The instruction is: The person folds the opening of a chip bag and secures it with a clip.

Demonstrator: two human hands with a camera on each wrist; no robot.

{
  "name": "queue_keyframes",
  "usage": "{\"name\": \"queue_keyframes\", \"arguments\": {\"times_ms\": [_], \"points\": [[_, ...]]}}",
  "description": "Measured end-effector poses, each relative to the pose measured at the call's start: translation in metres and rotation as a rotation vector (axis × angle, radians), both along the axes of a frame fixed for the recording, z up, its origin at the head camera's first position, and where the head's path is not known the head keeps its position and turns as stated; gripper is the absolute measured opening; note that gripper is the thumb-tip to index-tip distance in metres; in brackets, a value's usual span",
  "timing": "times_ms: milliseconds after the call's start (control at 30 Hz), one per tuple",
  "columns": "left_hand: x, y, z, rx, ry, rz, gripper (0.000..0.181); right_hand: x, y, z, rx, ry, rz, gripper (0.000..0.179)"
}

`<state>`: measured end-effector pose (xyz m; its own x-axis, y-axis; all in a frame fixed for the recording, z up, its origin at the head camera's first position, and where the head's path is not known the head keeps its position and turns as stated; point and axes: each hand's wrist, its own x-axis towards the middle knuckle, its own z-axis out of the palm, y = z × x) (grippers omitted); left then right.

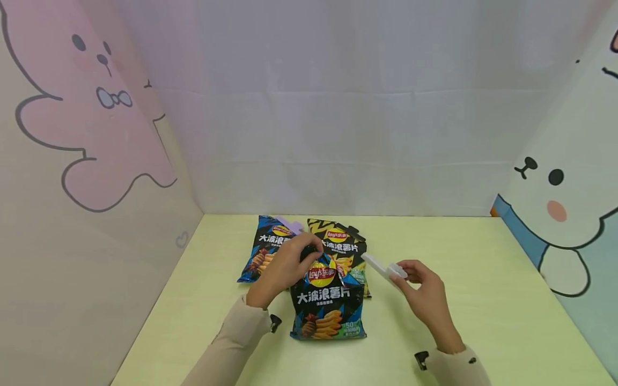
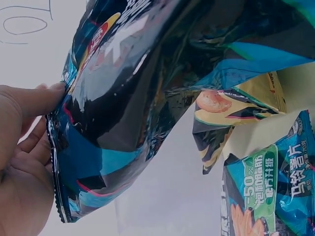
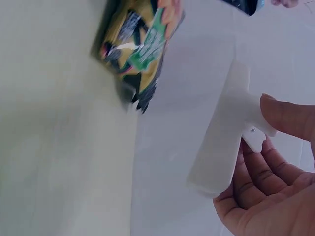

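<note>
My left hand (image 1: 291, 261) pinches the top edge of a dark blue Lay's chip bag (image 1: 327, 305), which stands upright at the middle of the table. In the left wrist view, thumb and fingers grip the crimped seam of that bag (image 2: 113, 108). To its right, my right hand (image 1: 425, 292) holds a white bag clip (image 1: 383, 268) by its handle, apart from the bag. The right wrist view shows the thumb on one handle tab of the clip (image 3: 221, 132) and fingers behind the other. Whether its long bar is parted cannot be told.
Behind lie a second blue chip bag (image 1: 260, 257) with a purple clip (image 1: 289, 225) on top, and a yellow-black chip bag (image 1: 344, 249) with a black clip (image 1: 351, 232). The pale yellow table (image 1: 483, 289) meets a white back curtain (image 1: 347, 134) and printed side walls.
</note>
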<state>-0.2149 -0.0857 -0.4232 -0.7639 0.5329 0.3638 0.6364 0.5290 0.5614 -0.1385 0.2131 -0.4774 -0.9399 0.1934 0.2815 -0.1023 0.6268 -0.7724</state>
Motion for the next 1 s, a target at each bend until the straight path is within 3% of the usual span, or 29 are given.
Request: {"name": "queue_keyframes", "arguments": {"times_ms": [167, 400, 700, 1000], "points": [[0.001, 0.0, 0.0, 0.025, 0.019, -0.003, 0.011, -0.004, -0.016, 0.007, -0.04, -0.021, 0.005, 0.024], [0.001, -0.002, 0.0, 0.079, -0.016, -0.012, 0.008, -0.004, -0.025, 0.015, -0.075, -0.039, 0.02, 0.022], [-0.001, -0.004, 0.004, 0.137, -0.012, -0.012, 0.007, -0.002, -0.035, 0.024, -0.192, -0.034, 0.129, 0.018], [0.0, -0.005, 0.003, 0.168, -0.003, -0.016, 0.007, -0.009, -0.05, 0.028, -0.321, -0.135, 0.196, 0.011]]}}
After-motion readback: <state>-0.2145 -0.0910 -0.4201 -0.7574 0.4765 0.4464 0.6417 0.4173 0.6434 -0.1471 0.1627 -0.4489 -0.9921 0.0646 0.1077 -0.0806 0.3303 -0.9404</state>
